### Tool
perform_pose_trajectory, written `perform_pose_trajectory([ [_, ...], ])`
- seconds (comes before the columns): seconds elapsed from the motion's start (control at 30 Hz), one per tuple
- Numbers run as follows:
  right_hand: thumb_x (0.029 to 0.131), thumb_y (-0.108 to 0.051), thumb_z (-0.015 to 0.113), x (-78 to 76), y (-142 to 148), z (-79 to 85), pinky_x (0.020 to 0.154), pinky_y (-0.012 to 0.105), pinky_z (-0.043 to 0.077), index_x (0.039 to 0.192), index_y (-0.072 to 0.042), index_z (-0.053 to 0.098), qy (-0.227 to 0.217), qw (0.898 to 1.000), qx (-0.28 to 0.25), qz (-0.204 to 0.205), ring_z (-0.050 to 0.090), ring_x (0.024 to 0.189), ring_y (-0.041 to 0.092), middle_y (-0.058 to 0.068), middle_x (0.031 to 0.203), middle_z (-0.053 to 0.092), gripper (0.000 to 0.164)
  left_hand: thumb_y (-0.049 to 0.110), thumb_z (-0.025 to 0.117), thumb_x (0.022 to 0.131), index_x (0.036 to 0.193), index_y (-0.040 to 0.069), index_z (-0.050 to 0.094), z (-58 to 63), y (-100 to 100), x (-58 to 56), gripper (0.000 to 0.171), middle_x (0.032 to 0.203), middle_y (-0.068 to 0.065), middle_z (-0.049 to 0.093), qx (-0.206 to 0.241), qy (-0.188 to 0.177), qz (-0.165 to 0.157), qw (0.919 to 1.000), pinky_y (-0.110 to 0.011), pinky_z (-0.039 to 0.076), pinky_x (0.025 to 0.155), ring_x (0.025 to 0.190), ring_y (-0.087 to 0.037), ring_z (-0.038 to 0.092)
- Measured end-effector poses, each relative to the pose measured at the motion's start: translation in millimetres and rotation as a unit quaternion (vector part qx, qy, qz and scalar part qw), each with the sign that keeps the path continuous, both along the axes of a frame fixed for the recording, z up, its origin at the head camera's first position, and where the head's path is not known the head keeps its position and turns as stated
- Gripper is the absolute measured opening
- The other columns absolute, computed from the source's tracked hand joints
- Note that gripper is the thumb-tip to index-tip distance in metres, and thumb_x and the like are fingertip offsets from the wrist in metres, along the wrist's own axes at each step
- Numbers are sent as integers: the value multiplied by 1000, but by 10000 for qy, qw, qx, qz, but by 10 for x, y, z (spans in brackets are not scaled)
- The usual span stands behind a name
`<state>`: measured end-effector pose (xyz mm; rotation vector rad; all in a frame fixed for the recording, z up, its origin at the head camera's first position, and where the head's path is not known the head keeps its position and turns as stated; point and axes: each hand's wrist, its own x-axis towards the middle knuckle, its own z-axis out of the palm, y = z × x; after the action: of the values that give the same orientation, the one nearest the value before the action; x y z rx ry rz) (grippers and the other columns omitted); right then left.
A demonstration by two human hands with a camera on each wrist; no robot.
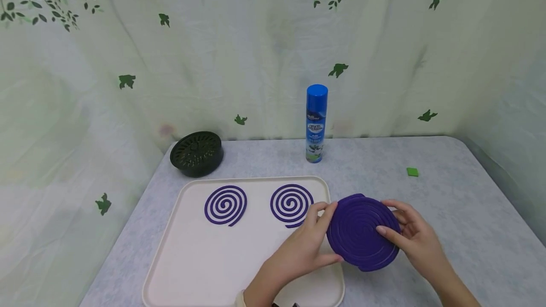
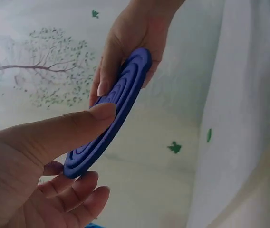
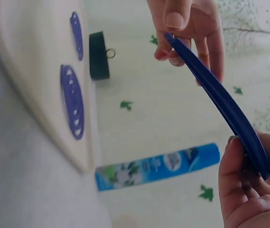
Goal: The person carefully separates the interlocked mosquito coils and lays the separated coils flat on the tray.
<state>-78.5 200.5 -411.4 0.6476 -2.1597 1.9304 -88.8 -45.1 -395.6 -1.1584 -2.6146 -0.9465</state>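
Both hands hold a purple mosquito coil disc (image 1: 362,233), its spiral rings packed tight, above the right edge of the tray. My right hand (image 1: 415,240) pinches its right side, thumb on the face and fingers behind. At the left rim, my left hand (image 1: 304,245) holds it between thumb and fingers. Seen edge-on in the right wrist view, the disc (image 3: 220,99) is thin and slightly split into layers near one end. Two loose purple spiral coils (image 1: 225,205) lie on the white tray (image 1: 204,264); the left hand partly overlaps the right-hand one (image 1: 292,204).
Behind the tray, a dark round slotted coil holder (image 1: 197,154) stands at the left. A blue spray can (image 1: 316,124) is upright near the table's back edge. A small green square (image 1: 412,172) lies at the right. A leaf-printed curtain (image 1: 256,60) surrounds the table.
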Motion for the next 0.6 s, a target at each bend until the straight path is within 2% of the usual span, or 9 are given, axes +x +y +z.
perform_pose_trajectory([
  [0.07,77,19,58,-61,-84,49,61,27,53,126,9,38,150,9999,-47,16,62,81,17,9,99,61,54,27,74,75,142,10,21,55,-93,-46,87,128,-10,30,436,-357,-28,9984,-18,44,83,97,-11,50],
  [0.13,76,20,58,-118,-170,75,62,26,53,125,10,39,264,9994,-197,79,62,80,17,10,98,61,54,22,68,81,139,10,29,79,-177,-96,72,125,-9,34,1030,-714,-21,9921,-18,46,79,93,-10,51],
  [0.17,76,20,58,-145,-209,79,62,26,53,125,10,39,303,9991,-254,123,62,81,17,10,98,61,53,18,65,83,137,10,33,84,-212,-120,63,123,-8,37,1346,-930,8,9865,-18,48,75,90,-10,52],
  [0.23,76,19,58,-193,-282,79,64,25,53,124,11,39,353,9988,-306,138,62,82,17,11,99,61,52,10,60,86,132,6,41,82,-267,-161,49,115,-9,44,1977,-1450,119,9694,-21,51,69,85,-12,54],
  [0.3,77,17,58,-240,-340,68,65,25,53,124,11,39,335,9989,-285,156,62,82,17,11,99,61,51,3,56,88,124,1,48,115,-308,-177,37,106,-11,50,2421,-2021,358,9483,-25,53,65,83,-15,56],
  [0.4,79,13,59,-299,-405,39,67,26,53,125,9,38,187,9995,-212,170,62,84,18,12,99,61,50,-2,53,88,115,-5,53,185,-353,-178,27,96,-14,55,2732,-2620,682,9231,-30,54,61,77,-19,60],
  [0.5,83,7,58,-337,-462,6,68,26,52,123,7,41,-80,9998,-194,12,62,82,17,10,97,62,44,-3,53,88,109,-6,55,221,-401,-188,22,92,-14,58,2750,-2743,884,9172,-34,54,60,73,-21,60],
  [0.6,87,3,55,-363,-507,-25,67,23,52,117,8,46,-230,9989,-352,-194,61,82,13,7,95,62,32,-4,53,87,109,-5,56,173,-451,-231,22,90,-14,58,2910,-2798,967,9098,-37,54,60,71,-20,59],
])
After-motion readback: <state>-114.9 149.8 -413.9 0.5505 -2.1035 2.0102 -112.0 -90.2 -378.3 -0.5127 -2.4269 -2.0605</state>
